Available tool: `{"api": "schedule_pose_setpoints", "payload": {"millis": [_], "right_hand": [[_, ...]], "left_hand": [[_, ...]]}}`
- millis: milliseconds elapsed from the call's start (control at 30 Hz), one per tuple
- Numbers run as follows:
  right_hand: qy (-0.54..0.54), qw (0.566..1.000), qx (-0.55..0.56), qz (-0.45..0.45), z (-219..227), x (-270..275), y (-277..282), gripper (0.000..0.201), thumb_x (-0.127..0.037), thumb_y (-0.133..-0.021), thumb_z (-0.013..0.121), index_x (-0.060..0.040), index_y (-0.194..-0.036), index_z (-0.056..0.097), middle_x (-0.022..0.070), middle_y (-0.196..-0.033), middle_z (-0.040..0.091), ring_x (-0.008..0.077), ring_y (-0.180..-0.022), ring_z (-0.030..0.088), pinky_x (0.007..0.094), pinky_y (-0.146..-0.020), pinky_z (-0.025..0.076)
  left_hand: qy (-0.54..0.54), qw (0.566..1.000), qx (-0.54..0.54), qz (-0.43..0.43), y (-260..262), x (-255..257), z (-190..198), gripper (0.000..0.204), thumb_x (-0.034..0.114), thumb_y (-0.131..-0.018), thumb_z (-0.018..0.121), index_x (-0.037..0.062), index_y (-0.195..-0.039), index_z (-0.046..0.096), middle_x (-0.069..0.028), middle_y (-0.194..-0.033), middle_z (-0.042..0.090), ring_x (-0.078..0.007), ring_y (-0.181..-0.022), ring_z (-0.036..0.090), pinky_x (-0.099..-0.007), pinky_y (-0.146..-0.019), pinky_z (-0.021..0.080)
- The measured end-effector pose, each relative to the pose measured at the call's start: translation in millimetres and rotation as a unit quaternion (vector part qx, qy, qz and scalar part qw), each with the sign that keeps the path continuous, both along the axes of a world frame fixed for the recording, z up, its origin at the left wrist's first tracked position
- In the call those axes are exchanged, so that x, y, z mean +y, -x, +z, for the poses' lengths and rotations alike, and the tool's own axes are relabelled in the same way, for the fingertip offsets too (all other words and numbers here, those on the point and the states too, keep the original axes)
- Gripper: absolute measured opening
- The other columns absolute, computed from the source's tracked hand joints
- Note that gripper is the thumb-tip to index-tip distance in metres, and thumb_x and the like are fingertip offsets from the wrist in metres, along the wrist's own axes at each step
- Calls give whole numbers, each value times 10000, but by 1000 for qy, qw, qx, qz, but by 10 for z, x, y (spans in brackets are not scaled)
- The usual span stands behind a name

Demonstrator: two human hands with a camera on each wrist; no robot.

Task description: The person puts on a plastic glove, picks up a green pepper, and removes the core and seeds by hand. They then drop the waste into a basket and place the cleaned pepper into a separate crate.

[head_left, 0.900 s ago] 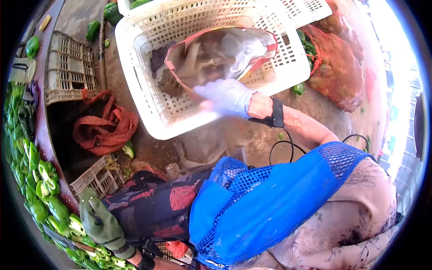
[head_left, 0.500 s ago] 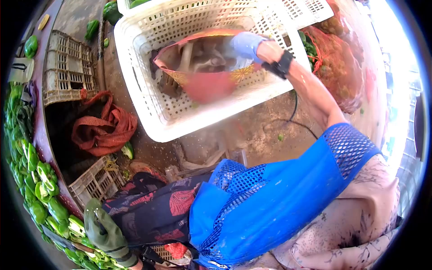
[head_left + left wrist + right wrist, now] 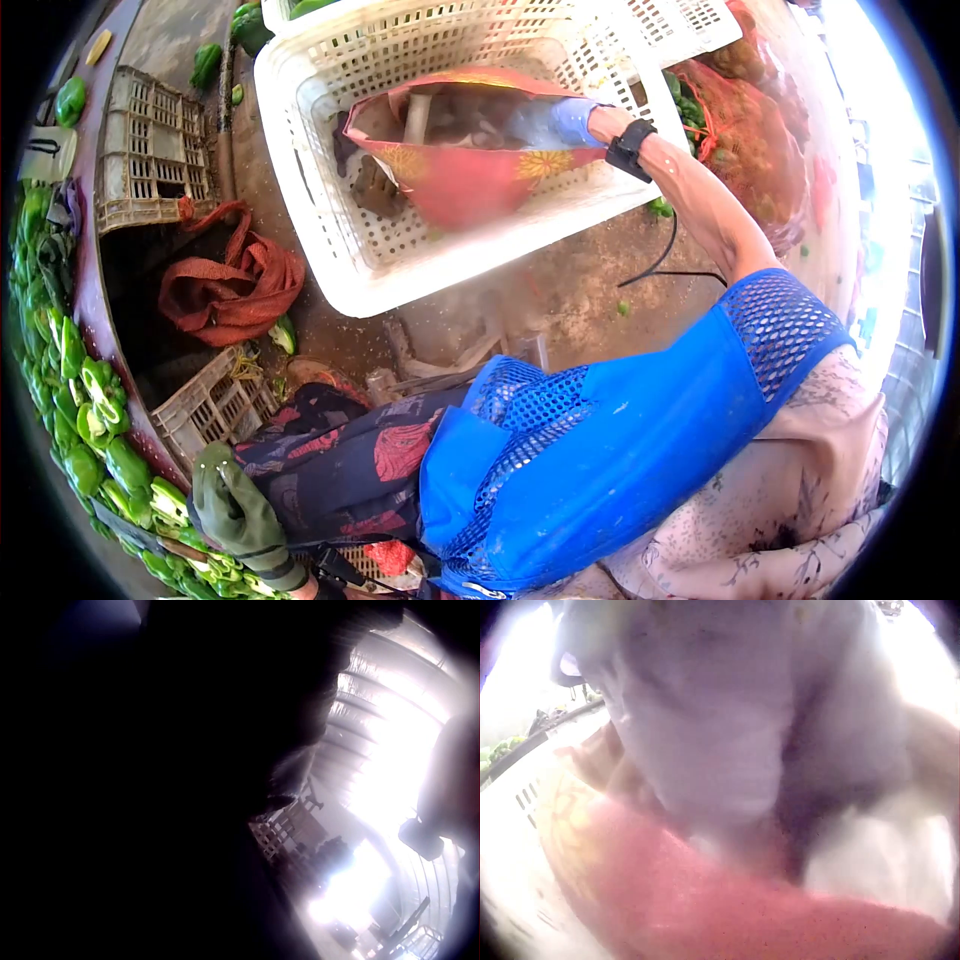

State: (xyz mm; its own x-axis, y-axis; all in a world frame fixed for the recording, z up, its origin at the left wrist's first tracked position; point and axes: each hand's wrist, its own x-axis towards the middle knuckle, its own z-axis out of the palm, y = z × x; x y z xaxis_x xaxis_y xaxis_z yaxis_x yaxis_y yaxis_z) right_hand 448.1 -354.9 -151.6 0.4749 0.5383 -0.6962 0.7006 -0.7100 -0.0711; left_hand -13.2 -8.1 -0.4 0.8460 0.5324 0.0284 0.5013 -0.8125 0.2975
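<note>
Left grip (image 3: 238, 518): green-gloved, fingers relaxed, holding nothing, beside green peppers (image 3: 95, 420).
Right grip (image 3: 560, 120): reaches into red bag (image 3: 470, 175) in white crate (image 3: 330, 240); fingers hidden, closure unclear.
Writing: none readable.
Right wrist view: blurred pale glove above red fabric.

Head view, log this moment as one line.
right hand: inside red plastic bag, grip hidden | bag: in white slatted plastic crate | left hand: green-gloved, by green peppers
</note>
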Motion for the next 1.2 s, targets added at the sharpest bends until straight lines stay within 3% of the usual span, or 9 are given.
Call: {"api": "schedule_pose_setpoints", "payload": {"millis": [367, 433, 533, 567, 700, 800, 867, 1100, 1200], "right_hand": [[-56, 998, -8, 3, 446, 230, 268, 398, -399, -924, 537, -131, -1206, 622, 121, -1170, 660, 256, -1017, 638, 364, -887, 514], [16, 999, 0, 42, 114, 484, 105, 485, -386, -930, 521, -115, -1332, 537, 168, -1297, 585, 302, -1129, 597, 393, -975, 479], [-165, 985, -42, 34, -152, 474, 87, 573, -436, -921, 521, -145, -1413, 474, 158, -1348, 560, 313, -1166, 585, 416, -965, 472], [-173, 984, -6, 42, -496, 391, 23, 632, -448, -936, 515, -165, -1481, 369, 154, -1429, 489, 303, -1295, 486, 435, -1046, 416], [-67, 994, 82, 24, -620, 24, 214, 582, -424, -936, 521, -152, -1440, 417, 157, -1391, 516, 306, -1261, 506, 426, -1028, 428], [-31, 994, 98, 24, -463, -251, 340, 547, -405, -935, 526, -142, -1409, 453, 159, -1362, 536, 307, -1235, 521, 420, -1014, 436], [-22, 994, 102, 28, -411, -304, 353, 524, -393, -935, 530, -135, -1388, 477, 160, -1343, 549, 309, -1218, 531, 416, -1005, 442], [-45, 989, 98, 98, -401, 119, 239, 450, -350, -935, 541, -111, -1315, 560, 165, -1276, 595, 313, -1158, 566, 401, -974, 461], [-29, 981, 39, 189, -418, 448, -89, 406, -308, -924, 564, -88, -1262, 603, 171, -1209, 634, 321, -1094, 601, 394, -940, 480]], "left_hand": [[-51, 998, -13, -14, 87, -62, -28, 179, 66, -956, 548, -46, -1048, 653, -152, -1020, 686, -260, -902, 653, -342, -819, 508], [-46, 999, -24, -15, 91, -59, -56, 174, 68, -956, 550, -41, -1042, 653, -148, -1011, 686, -249, -890, 654, -335, -806, 510], [-49, 998, -31, -20, 129, -30, -85, 169, 76, -959, 551, -35, -1034, 654, -143, -1004, 687, -238, -875, 656, -326, -788, 512], [-50, 998, -24, -19, 108, -42, -78, 169, 78, -960, 551, -34, -1032, 654, -142, -1003, 687, -237, -873, 656, -323, -783, 512], [18, 999, 13, 27, 83, -47, -28, 173, 45, -910, 587, -81, -1015, 641, -214, -1056, 665, -343, -971, 645, -389, -867, 514], [-27, 1000, -9, -8, 70, -61, -48, 165, 72, -952, 555, -43, -1024, 651, -154, -997, 684, -255, -876, 658, -339, -784, 510], [-13, 1000, -2, -4, 61, -54, -42, 171, 73, -952, 553, -46, -1025, 652, -156, -999, 683, -261, -879, 657, -344, -791, 509], [10, 1000, 24, 15, 62, -62, -1, 196, 95, -954, 555, -48, -1037, 660, -159, -1015, 687, -271, -893, 657, -357, -821, 508], [-1, 1000, 16, 7, 64, -62, -26, 192, 94, -951, 559, -45, -1036, 660, -164, -1010, 685, -269, -889, 657, -352, -816, 508]]}}
